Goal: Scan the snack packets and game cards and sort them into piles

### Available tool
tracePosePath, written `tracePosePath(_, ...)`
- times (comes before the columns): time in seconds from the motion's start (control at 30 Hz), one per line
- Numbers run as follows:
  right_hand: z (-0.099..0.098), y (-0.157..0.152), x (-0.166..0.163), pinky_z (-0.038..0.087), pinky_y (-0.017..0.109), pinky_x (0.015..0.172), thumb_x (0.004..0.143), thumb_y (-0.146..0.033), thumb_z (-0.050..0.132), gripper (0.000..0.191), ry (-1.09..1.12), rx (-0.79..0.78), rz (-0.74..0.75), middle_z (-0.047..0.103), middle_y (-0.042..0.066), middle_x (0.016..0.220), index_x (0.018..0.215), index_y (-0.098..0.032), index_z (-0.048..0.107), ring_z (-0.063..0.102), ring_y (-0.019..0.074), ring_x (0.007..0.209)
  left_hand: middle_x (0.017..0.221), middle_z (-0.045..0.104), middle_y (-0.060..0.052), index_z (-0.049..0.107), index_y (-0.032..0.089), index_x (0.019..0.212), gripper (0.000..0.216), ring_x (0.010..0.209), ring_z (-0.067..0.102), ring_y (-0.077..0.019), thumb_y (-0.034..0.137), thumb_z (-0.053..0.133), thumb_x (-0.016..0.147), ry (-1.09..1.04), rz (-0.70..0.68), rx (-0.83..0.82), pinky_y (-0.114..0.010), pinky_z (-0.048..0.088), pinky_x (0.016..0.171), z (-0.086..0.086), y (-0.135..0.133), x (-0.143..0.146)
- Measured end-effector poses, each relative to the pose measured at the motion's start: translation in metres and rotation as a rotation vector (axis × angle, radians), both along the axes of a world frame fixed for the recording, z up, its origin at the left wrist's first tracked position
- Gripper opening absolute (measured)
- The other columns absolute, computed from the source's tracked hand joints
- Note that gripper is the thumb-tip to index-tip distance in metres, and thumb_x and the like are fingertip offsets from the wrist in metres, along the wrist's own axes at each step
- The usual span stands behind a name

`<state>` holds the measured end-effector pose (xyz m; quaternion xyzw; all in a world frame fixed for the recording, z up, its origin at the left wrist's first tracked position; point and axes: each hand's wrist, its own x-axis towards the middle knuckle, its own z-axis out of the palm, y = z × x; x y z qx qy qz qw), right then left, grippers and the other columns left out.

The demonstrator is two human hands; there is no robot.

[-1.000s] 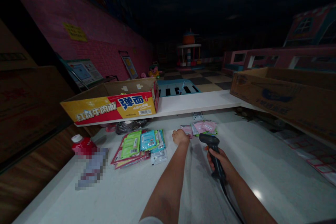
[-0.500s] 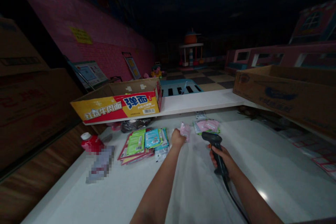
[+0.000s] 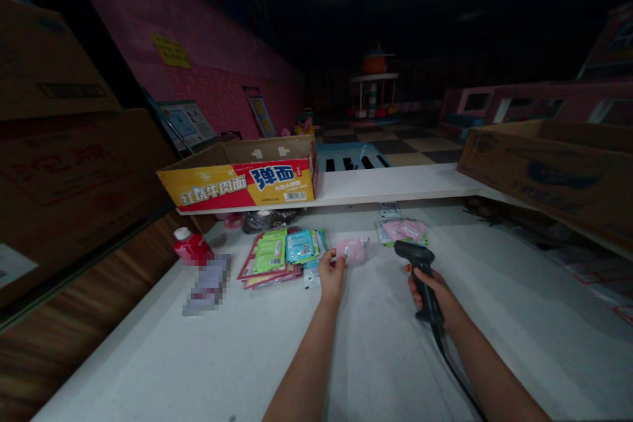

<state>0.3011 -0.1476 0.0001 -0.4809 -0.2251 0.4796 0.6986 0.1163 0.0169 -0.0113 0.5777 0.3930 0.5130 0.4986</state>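
Observation:
Near the middle of the white counter, my left hand [image 3: 332, 270] pinches one end of a small pink packet [image 3: 353, 251], which lies roughly sideways. My right hand [image 3: 435, 291] grips the handle of a dark barcode scanner [image 3: 421, 277], its head pointing left and its cord trailing down to the right. Left of my left hand is a pile of flat packets, with green packets [image 3: 270, 252] and blue packets [image 3: 300, 246] on top of red ones. Beyond the scanner sits a smaller stack with pink packets [image 3: 404, 231] on top.
A raised white shelf [image 3: 390, 186] crosses behind the counter, bearing a red and yellow carton [image 3: 237, 186] and a brown carton [image 3: 524, 161]. A red bottle [image 3: 192, 247] with a white cap stands at the left, by a blurred-out flat object [image 3: 208, 285]. Brown boxes [image 3: 74, 171] are stacked far left.
The pink packet has turned from upright to sideways in my left hand. The whole view has shifted, so things sit further right; the scanner stays in my right hand.

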Motion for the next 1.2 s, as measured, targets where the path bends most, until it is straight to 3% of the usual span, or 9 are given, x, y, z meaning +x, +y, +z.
tracePosePath(0.13,0.001,0.0,0.0,0.039,0.019,0.032,0.07,-0.048,0.081,0.047,0.005,-0.018,0.006,0.058,-0.003,0.058,0.099,-0.015,0.064,0.05,0.0092,0.037,0.078,0.058,0.001,0.05,0.019,0.09,0.037,0.063,0.059,-0.0135,0.054,0.057,0.08,-0.061,0.023,-0.119,-0.026,0.053,0.052,0.003,-0.001,0.0)
tracePosePath(0.27,0.002,0.0,0.0,0.039,0.019,0.032,0.069,-0.049,0.081,0.048,0.002,-0.015,0.016,0.058,-0.003,0.057,0.098,-0.014,0.064,0.05,0.0092,0.037,0.075,0.059,0.002,0.047,0.021,0.096,0.04,0.061,0.062,-0.0148,0.056,0.059,0.08,-0.024,0.002,-0.198,-0.028,0.054,0.051,0.003,0.0,-0.001)
tracePosePath(0.4,0.005,-0.001,0.0,0.04,0.02,0.032,0.069,-0.048,0.081,0.045,-0.002,-0.031,0.023,0.058,-0.003,0.057,0.097,-0.016,0.064,0.05,0.0098,0.038,0.078,0.065,0.0,0.046,0.021,0.104,0.065,0.065,0.067,-0.0185,0.038,0.086,0.056,-0.115,-0.08,-0.235,-0.031,0.057,0.055,0.001,0.004,-0.002)
tracePosePath(0.47,0.006,-0.001,0.0,0.04,0.02,0.032,0.07,-0.048,0.08,0.044,-0.002,-0.046,0.032,0.058,-0.003,0.058,0.097,-0.017,0.064,0.051,0.01,0.038,0.078,0.068,-0.001,0.047,0.02,0.103,0.074,0.067,0.068,-0.0192,0.028,0.091,0.044,-0.159,-0.089,-0.24,-0.03,0.056,0.059,-0.001,0.008,0.0)
tracePosePath(0.53,0.007,0.0,-0.001,0.04,0.02,0.032,0.07,-0.047,0.08,0.043,-0.005,-0.053,0.034,0.058,-0.003,0.058,0.097,-0.017,0.064,0.051,0.0099,0.038,0.075,0.069,-0.001,0.05,0.018,0.096,0.067,0.066,0.068,-0.0179,0.027,0.09,0.043,-0.19,-0.073,-0.231,-0.027,0.054,0.059,-0.001,0.013,0.003)
tracePosePath(0.7,0.01,-0.001,-0.007,0.04,0.019,0.032,0.069,-0.048,0.08,0.044,-0.052,-0.04,0.058,0.058,-0.004,0.057,0.097,-0.018,0.063,0.05,0.0095,0.037,0.064,0.066,-0.001,0.057,0.016,0.077,0.033,0.059,0.063,-0.0141,0.036,0.079,0.06,-0.211,0.006,-0.099,-0.023,0.047,0.058,-0.001,0.025,0.013)
tracePosePath(1.2,0.02,-0.015,-0.016,0.039,0.02,0.034,0.073,-0.051,0.075,0.045,-0.302,-0.063,0.249,0.056,-0.007,0.057,0.099,-0.02,0.057,0.049,0.0091,0.037,0.071,0.066,-0.003,0.06,0.016,0.081,0.021,0.063,0.062,-0.0149,0.035,0.067,0.074,-0.091,0.074,0.083,-0.023,0.046,0.058,-0.012,0.029,0.016)
